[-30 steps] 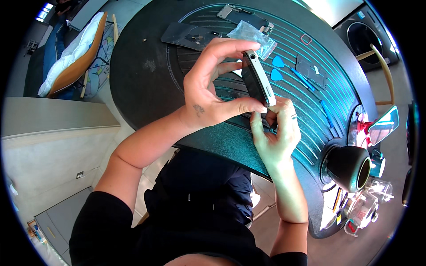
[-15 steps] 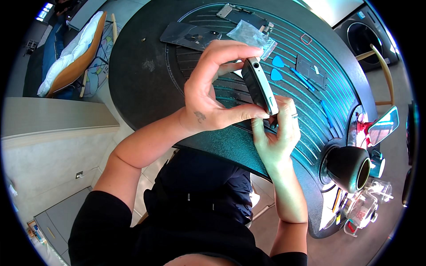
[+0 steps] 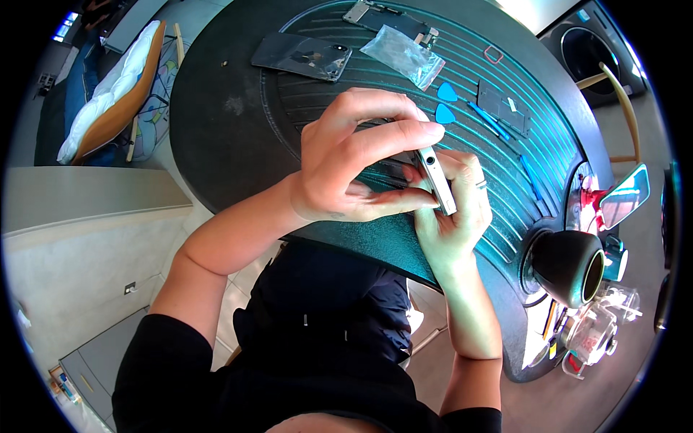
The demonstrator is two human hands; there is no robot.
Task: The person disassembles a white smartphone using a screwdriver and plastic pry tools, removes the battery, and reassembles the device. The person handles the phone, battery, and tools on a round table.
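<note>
A slim phone (image 3: 437, 180) with a silver edge and a round hole near one end is raised above the near part of the table, its narrow side turned up. My left hand (image 3: 354, 155) grips it, fingers at the far end and thumb at the near end. Close on the right, my right hand (image 3: 456, 209) has its fingers bent round the phone's near end, a ring on one finger. Its fingertips are partly hidden behind the phone. Most of the phone's broad faces cannot be seen.
On the dark ribbed table (image 3: 216, 144) lie a black phone back panel (image 3: 303, 56), a clear plastic bag (image 3: 404, 56), phone parts (image 3: 386, 20), two blue picks (image 3: 445, 114) and blue tools (image 3: 489, 120). A dark pot (image 3: 567, 267) and a propped phone (image 3: 625, 202) stand at the right.
The phone has turned and shifted slightly right and down, so its edge looks shorter. My left hand's fingers have come down with it, and my right hand remains beside the near end.
</note>
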